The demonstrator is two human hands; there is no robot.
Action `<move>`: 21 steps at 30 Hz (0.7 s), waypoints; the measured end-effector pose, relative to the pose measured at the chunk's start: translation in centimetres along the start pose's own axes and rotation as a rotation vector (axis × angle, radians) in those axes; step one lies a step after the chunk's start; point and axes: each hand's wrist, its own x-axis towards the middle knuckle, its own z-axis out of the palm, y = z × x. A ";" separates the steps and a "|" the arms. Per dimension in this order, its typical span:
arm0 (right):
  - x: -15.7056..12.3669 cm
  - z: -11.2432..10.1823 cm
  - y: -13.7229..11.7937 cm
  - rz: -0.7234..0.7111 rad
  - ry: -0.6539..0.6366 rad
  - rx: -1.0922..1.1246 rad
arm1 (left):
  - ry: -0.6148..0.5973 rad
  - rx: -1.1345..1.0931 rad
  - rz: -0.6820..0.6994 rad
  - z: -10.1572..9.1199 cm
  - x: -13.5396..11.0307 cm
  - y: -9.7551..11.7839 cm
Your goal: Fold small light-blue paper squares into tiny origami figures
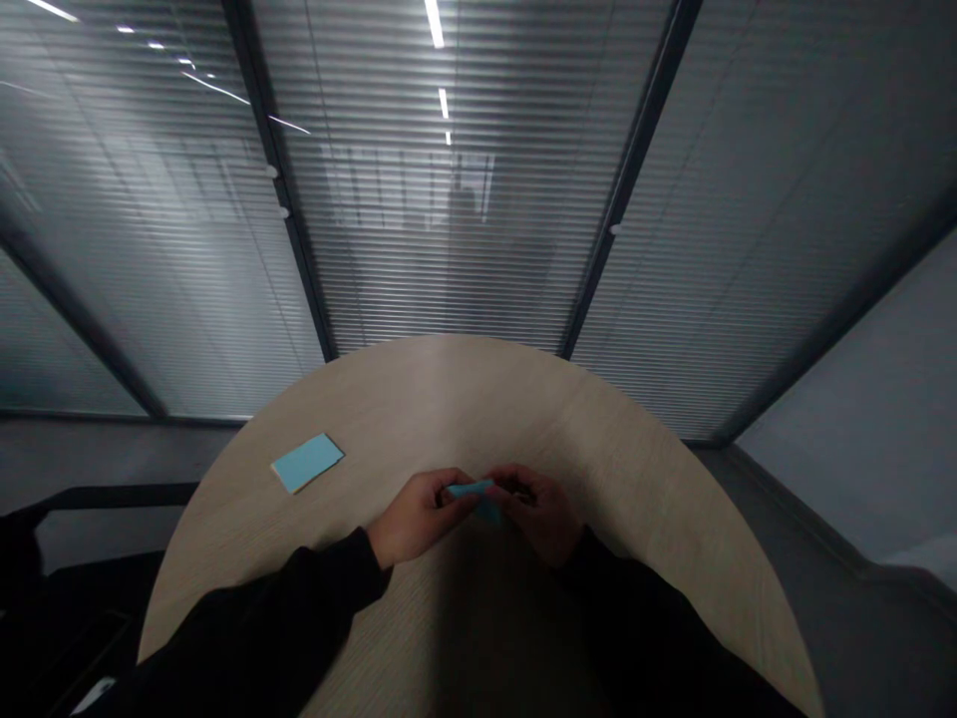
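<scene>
Between my two hands is a small piece of blue paper (pixel 489 510), bent or folded, just above the round wooden table (pixel 449 399). My left hand (pixel 424 513) pinches its left end between thumb and fingers. On the other side, my right hand (pixel 539 511) grips the right end, thumb toward me. The fingers cover much of the paper, so its full shape is hidden. To the left on the tabletop lies a pad of blue paper (pixel 307 462), set at a slant, with a pale yellowish edge along its near side.
Behind the table stands a glass partition with blinds (pixel 449 219) and dark frames. A dark chair (pixel 112 499) is at the left edge. A pale wall (pixel 867 399) rises on the right, above a grey floor (pixel 778 529).
</scene>
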 end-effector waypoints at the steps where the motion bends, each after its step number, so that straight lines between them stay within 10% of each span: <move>1: 0.0 0.0 0.0 0.006 -0.007 0.000 | -0.004 -0.002 0.002 0.0 0.0 0.0; 21: 0.0 0.1 -0.2 0.022 0.066 0.013 | 0.119 -0.470 -0.035 0.2 0.5 0.0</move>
